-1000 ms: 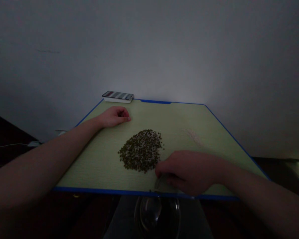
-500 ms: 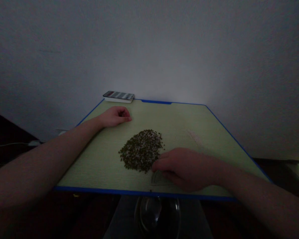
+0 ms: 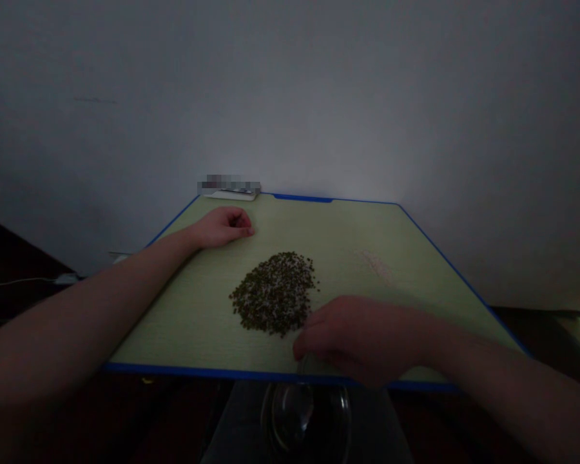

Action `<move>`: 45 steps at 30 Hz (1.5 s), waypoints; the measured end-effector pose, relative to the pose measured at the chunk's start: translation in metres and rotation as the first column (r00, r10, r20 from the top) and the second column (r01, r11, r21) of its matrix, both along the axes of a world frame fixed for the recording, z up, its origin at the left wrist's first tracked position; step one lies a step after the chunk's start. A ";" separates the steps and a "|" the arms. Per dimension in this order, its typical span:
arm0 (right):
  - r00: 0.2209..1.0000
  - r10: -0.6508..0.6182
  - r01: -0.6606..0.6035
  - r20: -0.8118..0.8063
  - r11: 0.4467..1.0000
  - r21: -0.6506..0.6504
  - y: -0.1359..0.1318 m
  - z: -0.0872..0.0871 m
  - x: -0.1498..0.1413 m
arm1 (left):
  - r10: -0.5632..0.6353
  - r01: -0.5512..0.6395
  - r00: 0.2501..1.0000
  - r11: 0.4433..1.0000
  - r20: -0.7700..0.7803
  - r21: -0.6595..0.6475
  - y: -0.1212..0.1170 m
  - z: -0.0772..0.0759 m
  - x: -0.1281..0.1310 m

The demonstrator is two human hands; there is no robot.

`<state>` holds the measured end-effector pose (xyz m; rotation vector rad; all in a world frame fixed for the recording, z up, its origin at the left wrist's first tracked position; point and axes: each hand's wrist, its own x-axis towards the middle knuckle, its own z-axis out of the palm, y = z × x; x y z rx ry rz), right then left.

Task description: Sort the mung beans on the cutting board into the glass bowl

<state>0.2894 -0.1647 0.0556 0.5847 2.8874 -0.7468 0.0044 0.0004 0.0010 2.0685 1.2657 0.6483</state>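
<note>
A heap of small green beans mixed with white grains (image 3: 275, 293) lies mid-table. By its lower right side, close to the table's front edge, is my right hand (image 3: 350, 335), its fingers pressed together and pointing down. What they hold, if anything, is hidden. My left hand (image 3: 226, 227) rests on the tabletop beyond the heap to the left, loosely curled with nothing seen in it. To the right lies a thin scatter of pale grains (image 3: 377, 267). Below the front edge, a clear glass bowl (image 3: 292, 419) sits between the legs; its contents are too dark to tell.
The light tabletop (image 3: 188, 325) has a blue rim. On its far left corner stands a flat white box (image 3: 236, 194) with a blurred-out thing on top. A pale wall (image 3: 319, 96) rises right behind the table. A white cable (image 3: 24, 281) runs at the left.
My right hand has drawn back from the heap toward the front edge of the table. My left hand has stayed in place, and the heap looks much the same.
</note>
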 end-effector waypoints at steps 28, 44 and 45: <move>0.892 -0.435 0.408 0.124 0.892 0.197 0.034 -0.001 0.031 | 0.010 -0.010 1.000 1.000 -0.006 0.006 0.001 -0.003 -0.002; 0.852 -0.521 0.501 0.054 0.840 0.208 0.032 -0.010 0.022 | -0.006 0.006 1.000 0.999 -0.015 0.035 0.002 -0.004 -0.003; 0.849 -0.527 0.506 0.052 0.837 0.209 0.032 -0.010 0.022 | -0.003 0.004 1.000 0.999 -0.020 0.036 0.002 -0.003 -0.003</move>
